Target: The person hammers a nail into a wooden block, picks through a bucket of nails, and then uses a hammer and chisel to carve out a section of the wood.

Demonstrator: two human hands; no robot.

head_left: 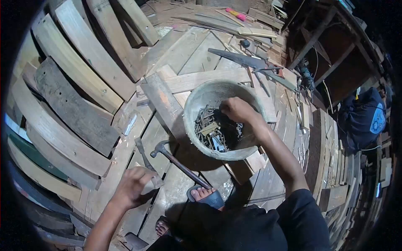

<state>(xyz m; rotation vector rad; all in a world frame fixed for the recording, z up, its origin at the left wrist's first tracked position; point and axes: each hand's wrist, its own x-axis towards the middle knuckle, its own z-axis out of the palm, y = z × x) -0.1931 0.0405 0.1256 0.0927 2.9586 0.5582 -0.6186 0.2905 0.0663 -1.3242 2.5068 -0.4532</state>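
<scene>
My right hand [239, 110] reaches into a round grey bucket [193, 100], its fingers drawn together and pointing down. Whatever those fingertips hold, if anything, is hidden. Inside the bucket lies a heap of nails [205, 119] with a few small flat metal pieces [217, 143] among them. My left hand [133, 186] hovers low at the left, thumb and loosely bent fingers apart, with nothing visible in it. Close to its fingertips lies a chisel-like tool [145, 158] with a wide end. A claw hammer [178, 162] rests between that tool and the bucket, its handle running toward my sandalled foot [204, 195].
Curved wooden boards [71, 62] stand in a row along the left. Beyond the bucket lies a handsaw [243, 60] on planks and offcuts. A dark cloth bag [363, 119] sits at the right, near stacked timber [333, 154]. A wooden frame [326, 42] rises at the far right.
</scene>
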